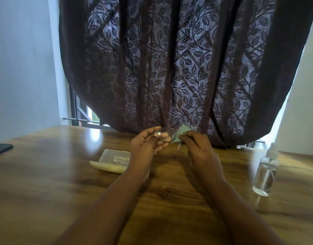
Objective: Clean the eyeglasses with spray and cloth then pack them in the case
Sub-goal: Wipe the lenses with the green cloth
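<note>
Head view shows the left hand (148,140) pinching the glasses (165,135) by one lens, held above the table (46,183) so the right hand (196,147), fingers curled round the cloth (183,132), can wipe the other, with case (111,160) and spray (265,172) parked close by.

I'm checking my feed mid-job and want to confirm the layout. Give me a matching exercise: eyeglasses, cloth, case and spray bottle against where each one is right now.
Things:
1. eyeglasses
2. cloth
3. case
4. spray bottle

Places:
A. standing upright on the table, to the person's right
B. pinched in the right hand
C. held up in the left hand
D. lying open on the table, left of the left forearm

Pairs: 1-C, 2-B, 3-D, 4-A
</note>
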